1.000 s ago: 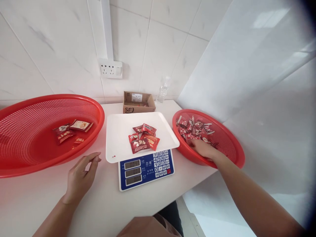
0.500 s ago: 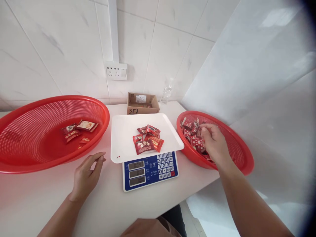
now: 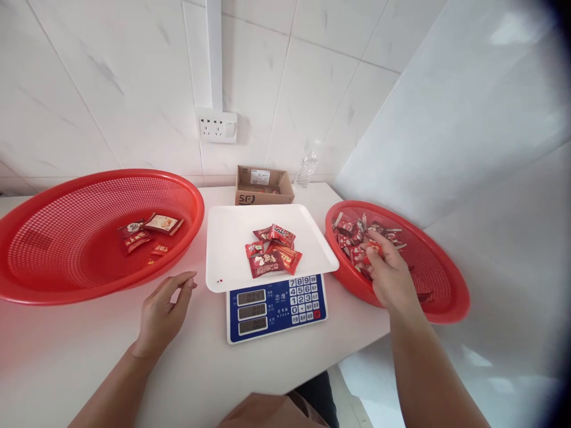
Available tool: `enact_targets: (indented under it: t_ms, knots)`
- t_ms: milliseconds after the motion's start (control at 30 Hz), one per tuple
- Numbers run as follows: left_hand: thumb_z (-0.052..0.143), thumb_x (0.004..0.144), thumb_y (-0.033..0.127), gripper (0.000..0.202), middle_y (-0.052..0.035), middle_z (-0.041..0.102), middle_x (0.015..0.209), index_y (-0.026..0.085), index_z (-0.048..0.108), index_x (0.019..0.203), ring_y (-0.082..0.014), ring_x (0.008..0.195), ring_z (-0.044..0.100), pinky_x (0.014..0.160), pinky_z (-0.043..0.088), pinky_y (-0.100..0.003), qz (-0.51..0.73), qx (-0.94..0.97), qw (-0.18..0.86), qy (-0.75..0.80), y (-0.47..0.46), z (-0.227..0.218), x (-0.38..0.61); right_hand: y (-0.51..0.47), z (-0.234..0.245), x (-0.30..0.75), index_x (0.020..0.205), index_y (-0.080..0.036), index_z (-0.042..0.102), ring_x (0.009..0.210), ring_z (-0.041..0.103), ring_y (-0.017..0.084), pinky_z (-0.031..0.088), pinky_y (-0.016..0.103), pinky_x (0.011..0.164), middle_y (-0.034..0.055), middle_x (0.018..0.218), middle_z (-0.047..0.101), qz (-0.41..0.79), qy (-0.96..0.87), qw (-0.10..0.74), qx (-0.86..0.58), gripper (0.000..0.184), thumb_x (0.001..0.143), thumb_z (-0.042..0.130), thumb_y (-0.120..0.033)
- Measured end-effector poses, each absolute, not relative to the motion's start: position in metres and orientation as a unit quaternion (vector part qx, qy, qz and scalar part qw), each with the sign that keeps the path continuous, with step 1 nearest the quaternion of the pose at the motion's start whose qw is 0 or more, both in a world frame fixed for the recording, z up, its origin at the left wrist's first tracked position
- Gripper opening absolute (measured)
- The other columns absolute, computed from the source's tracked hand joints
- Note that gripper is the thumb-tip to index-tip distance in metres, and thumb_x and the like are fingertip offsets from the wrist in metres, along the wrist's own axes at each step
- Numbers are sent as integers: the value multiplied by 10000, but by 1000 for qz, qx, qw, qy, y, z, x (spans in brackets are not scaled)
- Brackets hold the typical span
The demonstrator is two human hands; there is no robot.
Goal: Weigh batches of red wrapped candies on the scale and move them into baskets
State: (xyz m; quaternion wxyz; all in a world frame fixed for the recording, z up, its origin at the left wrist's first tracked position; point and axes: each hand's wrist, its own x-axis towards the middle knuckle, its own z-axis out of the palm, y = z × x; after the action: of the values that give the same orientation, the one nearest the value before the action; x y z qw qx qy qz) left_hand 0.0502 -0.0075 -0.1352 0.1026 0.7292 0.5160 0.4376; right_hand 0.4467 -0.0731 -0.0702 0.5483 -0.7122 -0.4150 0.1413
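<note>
Far left: a large red mesh basket [image 3: 53, 238] rests on the white table [image 3: 66, 351] and holds four visible red snack packets [image 3: 149, 229], one with a pale face. Before its near rim, the left hand [image 3: 163, 309] lies on the table, fingers loosely curled and partly open, holding nothing, near the corner of the scale's tray. Centre: one blue-faced digital scale [image 3: 276, 306] carries a white tray [image 3: 232, 238] bearing a small heap of about five red wrapped candies [image 3: 273, 252], glossy with white lettering. Behind it stand one open cardboard box [image 3: 264, 185] and one clear bottle [image 3: 307, 169] against the tiled wall, below a wall socket [image 3: 217, 126]. Right: a smaller red mesh basket [image 3: 441, 279] contains a pile of red-and-white wrapped candies [image 3: 352, 232], too many and too overlapped to count. The right hand [image 3: 392, 276] reaches into this basket; its fingertips [image 3: 371, 254] pinch one small red candy [image 3: 373, 246], which sits just above the pile's near edge.
</note>
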Motion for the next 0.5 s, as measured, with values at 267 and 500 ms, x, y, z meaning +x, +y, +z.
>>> enact_targets:
  t_ms: [267, 500]
  knots:
    - [497, 859, 370, 222, -9, 716, 738, 228, 654, 925, -140, 648, 666, 486, 454, -213, 435, 721, 112, 528, -7, -135, 50, -69, -68, 445, 892, -200, 665, 689, 688, 197, 579, 326, 619, 33, 749, 712, 255, -316, 637, -656, 454, 578, 812, -493]
    - [498, 859, 362, 215, 0, 712, 732, 232, 652, 933, -132, 628, 656, 521, 468, -217, 429, 722, 110, 531, -7, -135, 50, -73, -70, 447, 789, -213, 647, 563, 620, 173, 489, 281, 467, 10, 627, 642, 217, -329, 614, -684, 386, 677, 709, -577]
